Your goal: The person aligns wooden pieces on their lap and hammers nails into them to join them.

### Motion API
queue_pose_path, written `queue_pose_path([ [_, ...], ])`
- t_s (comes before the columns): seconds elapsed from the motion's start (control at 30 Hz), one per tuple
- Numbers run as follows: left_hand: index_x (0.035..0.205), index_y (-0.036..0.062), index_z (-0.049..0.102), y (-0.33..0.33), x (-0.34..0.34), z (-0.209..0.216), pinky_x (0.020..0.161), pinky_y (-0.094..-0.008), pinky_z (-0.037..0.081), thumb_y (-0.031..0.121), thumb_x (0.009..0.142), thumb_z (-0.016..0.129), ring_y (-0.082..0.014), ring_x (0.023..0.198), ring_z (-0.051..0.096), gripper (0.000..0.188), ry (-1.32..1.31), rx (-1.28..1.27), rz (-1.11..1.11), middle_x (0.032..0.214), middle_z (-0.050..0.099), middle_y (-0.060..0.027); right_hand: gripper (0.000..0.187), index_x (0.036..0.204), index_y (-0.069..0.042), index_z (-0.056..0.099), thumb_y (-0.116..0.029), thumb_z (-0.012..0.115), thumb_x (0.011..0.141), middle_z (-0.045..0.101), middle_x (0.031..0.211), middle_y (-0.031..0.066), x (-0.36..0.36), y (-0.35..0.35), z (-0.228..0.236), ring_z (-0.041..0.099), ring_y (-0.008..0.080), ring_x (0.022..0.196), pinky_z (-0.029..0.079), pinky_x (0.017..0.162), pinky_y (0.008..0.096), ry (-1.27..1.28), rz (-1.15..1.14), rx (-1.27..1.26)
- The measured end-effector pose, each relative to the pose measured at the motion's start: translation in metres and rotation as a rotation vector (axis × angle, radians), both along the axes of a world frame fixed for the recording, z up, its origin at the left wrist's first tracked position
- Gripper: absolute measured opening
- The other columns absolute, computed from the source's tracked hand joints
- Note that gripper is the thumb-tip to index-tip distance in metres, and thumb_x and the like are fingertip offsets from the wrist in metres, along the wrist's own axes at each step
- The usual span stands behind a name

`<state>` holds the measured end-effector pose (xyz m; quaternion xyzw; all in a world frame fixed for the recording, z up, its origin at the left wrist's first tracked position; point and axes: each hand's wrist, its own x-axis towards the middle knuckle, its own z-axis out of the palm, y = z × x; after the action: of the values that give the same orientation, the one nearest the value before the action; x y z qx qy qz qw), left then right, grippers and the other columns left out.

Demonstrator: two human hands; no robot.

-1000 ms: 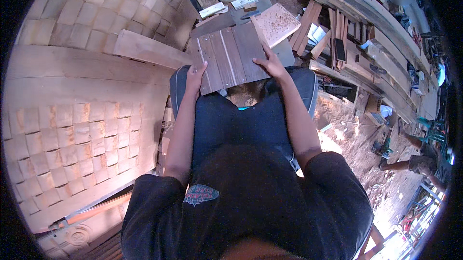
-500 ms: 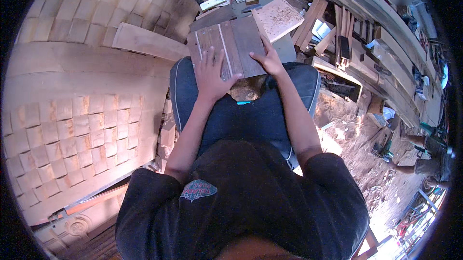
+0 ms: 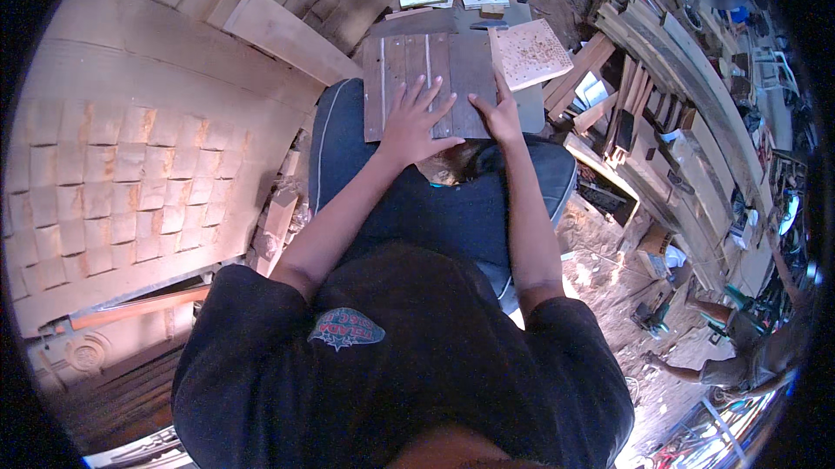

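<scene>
A dark brown wooden panel of joined boards, with two pale lines down it, lies across my thighs. My left hand rests flat on its near middle part, fingers spread, one pale line running under them. At the panel's right edge is my right hand, its thumb on the top face and its fingers along the side. Just beyond that edge sits a pale wooden block dotted with small holes or marks. The underside of the panel is hidden.
Large woven-look wooden panels stand on my left, with a loose board against them. Stacked planks fill the right side. Small pale pieces lie ahead near dark metal legs. Another person is at the lower right.
My left hand has slid rightward across the panel, its fingers now spread wider. The panel sits straighter in view. My right hand keeps its place at the edge, and the whole view has shifted.
</scene>
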<state>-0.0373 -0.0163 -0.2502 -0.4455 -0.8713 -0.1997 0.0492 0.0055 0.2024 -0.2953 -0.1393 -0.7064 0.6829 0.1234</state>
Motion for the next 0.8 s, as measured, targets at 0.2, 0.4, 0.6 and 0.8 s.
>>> queue_pose_path([
  [0.2,0.151,0.0233,0.051,-0.001,-0.003,-0.008,0.121,-0.0613,0.02,0.068,0.081,0.068,-0.0405,0.148,0.032,0.085,0.071,0.019,0.021,0.163,0.037,-0.0124,0.09,0.157,0.003,0.032,-0.008,0.08,0.082,0.048,0.152,0.0225,-0.01,0.0,0.011,0.049,0.0272,0.138,0.037,0.116,0.0363,0.017,0.068,-0.03],
  [0.4,0.15,0.0228,0.053,0.003,-0.001,-0.004,0.12,-0.0604,0.022,0.071,0.082,0.066,-0.0403,0.148,0.033,0.084,0.107,0.0,0.03,0.161,0.039,-0.014,0.085,0.157,0.002,0.032,-0.003,0.077,0.085,0.053,0.147,0.0227,-0.005,0.007,0.007,0.053,0.0277,0.133,0.042,0.111,0.0362,-0.019,0.021,-0.018],
  [0.6,0.149,0.0218,0.054,0.0,-0.001,-0.005,0.119,-0.0616,0.023,0.073,0.084,0.06,-0.0406,0.147,0.035,0.082,0.129,-0.021,0.014,0.159,0.041,-0.0159,0.076,0.155,0.006,0.034,-0.001,0.072,0.089,0.055,0.143,0.023,0.028,0.001,-0.001,0.059,0.0282,0.126,0.049,0.104,0.037,-0.045,0.012,-0.27],
  [0.8,0.146,0.0215,0.056,0.005,0.001,-0.012,0.119,-0.0636,0.022,0.072,0.085,0.06,-0.0414,0.148,0.033,0.079,0.17,-0.004,0.021,0.158,0.042,-0.0149,0.068,0.151,0.007,0.042,-0.002,0.071,0.089,0.053,0.146,0.0222,0.022,-0.006,-0.014,0.053,0.0276,0.133,0.041,0.113,0.0381,0.124,-0.06,-0.047],
])
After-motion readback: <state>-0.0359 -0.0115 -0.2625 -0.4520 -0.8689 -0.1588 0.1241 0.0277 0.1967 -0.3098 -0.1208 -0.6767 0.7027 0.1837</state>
